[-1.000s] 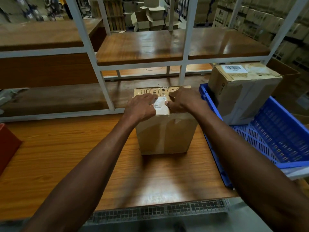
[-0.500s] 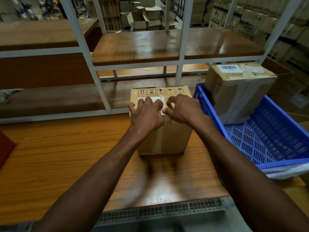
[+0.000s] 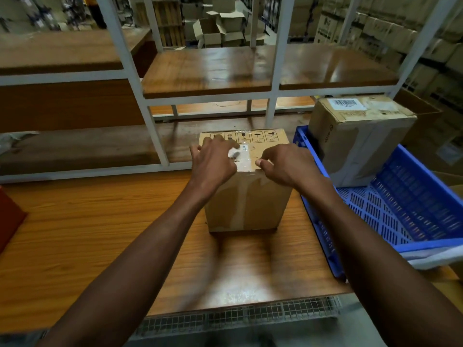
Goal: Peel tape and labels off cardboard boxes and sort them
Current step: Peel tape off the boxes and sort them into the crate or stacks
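The box [image 3: 246, 196] stands mid-table, both hands on its top. The left hand [image 3: 214, 162] pinches the label's [image 3: 244, 161] lifted corner; the right hand [image 3: 285, 164], fingers curled, pins the near edge, holding nothing. Best peel low and slowly toward the far side, so the label doesn't tear.

A warehouse: stacked cartons [image 3: 390, 28] fill the aisles behind white-framed wooden packing shelves [image 3: 250, 68].

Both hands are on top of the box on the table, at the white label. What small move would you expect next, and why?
Probably the left hand keeps pulling the lifted label corner back across the box while the right hand steadies the top: most of the label looks stuck down.
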`<state>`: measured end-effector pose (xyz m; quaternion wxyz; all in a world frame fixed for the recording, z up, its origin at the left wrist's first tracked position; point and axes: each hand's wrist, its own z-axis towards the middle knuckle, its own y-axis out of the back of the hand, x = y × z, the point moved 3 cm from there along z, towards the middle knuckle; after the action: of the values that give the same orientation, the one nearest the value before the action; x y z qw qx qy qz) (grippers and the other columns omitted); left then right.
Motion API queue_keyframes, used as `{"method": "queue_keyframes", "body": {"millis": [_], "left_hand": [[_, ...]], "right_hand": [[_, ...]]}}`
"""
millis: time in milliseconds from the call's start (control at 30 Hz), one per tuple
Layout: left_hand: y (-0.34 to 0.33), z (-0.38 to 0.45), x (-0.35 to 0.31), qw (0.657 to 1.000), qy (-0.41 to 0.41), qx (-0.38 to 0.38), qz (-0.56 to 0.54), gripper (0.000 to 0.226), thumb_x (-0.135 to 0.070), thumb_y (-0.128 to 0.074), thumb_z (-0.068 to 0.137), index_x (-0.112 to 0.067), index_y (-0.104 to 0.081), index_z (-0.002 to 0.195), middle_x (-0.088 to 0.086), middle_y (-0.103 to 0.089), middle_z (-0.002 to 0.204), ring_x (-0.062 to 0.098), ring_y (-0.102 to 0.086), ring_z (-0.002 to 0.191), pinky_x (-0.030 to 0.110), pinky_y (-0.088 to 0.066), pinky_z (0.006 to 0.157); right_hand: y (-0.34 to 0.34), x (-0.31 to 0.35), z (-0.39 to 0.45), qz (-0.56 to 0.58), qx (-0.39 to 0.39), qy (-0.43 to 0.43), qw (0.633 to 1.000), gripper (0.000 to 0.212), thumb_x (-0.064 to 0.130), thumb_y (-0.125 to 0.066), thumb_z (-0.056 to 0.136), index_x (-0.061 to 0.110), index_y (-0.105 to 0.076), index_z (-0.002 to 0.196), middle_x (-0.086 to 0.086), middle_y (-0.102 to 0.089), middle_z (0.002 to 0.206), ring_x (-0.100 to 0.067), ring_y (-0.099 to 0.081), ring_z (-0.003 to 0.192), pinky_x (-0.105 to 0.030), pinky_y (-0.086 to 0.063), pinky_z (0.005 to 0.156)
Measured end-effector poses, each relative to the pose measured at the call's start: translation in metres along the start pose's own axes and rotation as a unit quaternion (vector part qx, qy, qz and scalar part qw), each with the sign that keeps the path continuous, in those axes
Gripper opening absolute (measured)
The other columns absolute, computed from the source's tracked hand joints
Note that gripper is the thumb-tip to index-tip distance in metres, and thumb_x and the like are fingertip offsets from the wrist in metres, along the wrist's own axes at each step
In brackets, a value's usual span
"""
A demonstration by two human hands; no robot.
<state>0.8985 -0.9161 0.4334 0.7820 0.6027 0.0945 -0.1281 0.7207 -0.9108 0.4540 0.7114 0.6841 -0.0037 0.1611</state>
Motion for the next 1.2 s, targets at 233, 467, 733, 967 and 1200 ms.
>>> {"method": "queue_keyframes", "body": {"millis": [233, 467, 733, 967, 1200], "left_hand": [[-0.010, 0.031, 0.010, 0.996, 0.031, 0.089, 0.007, 0.051, -0.033, -0.055, 0.098, -0.034, -0.050, 0.149, 0.005, -0.047, 0.156, 0.031, -0.039, 0.142, 0.053, -0.027, 0.113], [0.002, 0.032, 0.013, 0.990, 0.018, 0.139, 0.004, 0.055, -0.033, -0.055, 0.095, -0.035, -0.050, 0.149, 0.008, -0.043, 0.159, 0.035, -0.032, 0.147, 0.056, -0.020, 0.119], [-0.013, 0.022, 0.024, 0.986, -0.007, 0.164, 0.013, 0.064, -0.042, -0.029, 0.097, -0.036, -0.027, 0.162, 0.005, -0.020, 0.170, 0.030, -0.016, 0.155, 0.057, -0.013, 0.123], [-0.029, -0.025, 0.023, 0.993, -0.039, -0.099, -0.051, 0.038, -0.057, -0.052, 0.095, -0.037, -0.071, 0.120, -0.010, -0.061, 0.132, 0.015, -0.048, 0.127, 0.045, -0.026, 0.104], [-0.039, -0.040, 0.034, 0.991, -0.049, -0.109, -0.066, 0.055, -0.068, -0.056, 0.089, -0.039, -0.063, 0.136, -0.007, -0.056, 0.142, 0.019, -0.038, 0.134, 0.049, -0.035, 0.105]], "right_hand": [[-0.002, -0.001, 0.017, 0.001, -0.005, 0.001, 1.000, 0.035, 0.052, -0.059, 0.100, 0.023, -0.073, 0.115, 0.002, -0.069, 0.097, -0.014, -0.058, 0.085, -0.026, -0.031, 0.057], [0.014, -0.015, 0.058, 0.087, 0.056, -0.011, 0.995, 0.043, 0.052, -0.064, 0.097, 0.024, -0.070, 0.129, -0.008, -0.066, 0.135, -0.025, -0.062, 0.114, -0.044, -0.054, 0.095], [-0.041, -0.038, 0.074, 0.177, 0.029, 0.001, 0.984, 0.054, 0.055, -0.061, 0.097, 0.037, -0.053, 0.148, -0.004, -0.045, 0.158, -0.033, -0.036, 0.146, -0.052, -0.041, 0.110], [-0.047, -0.054, 0.058, 0.217, -0.016, 0.035, 0.975, 0.048, 0.055, -0.058, 0.098, 0.040, -0.057, 0.144, 0.004, -0.039, 0.163, -0.025, -0.026, 0.153, -0.058, -0.026, 0.120], [-0.076, -0.057, -0.012, 0.434, -0.238, 0.022, 0.869, 0.044, 0.032, -0.065, 0.100, 0.039, -0.054, 0.141, 0.003, -0.044, 0.154, 0.001, -0.048, 0.132, -0.036, -0.052, 0.104]]}}
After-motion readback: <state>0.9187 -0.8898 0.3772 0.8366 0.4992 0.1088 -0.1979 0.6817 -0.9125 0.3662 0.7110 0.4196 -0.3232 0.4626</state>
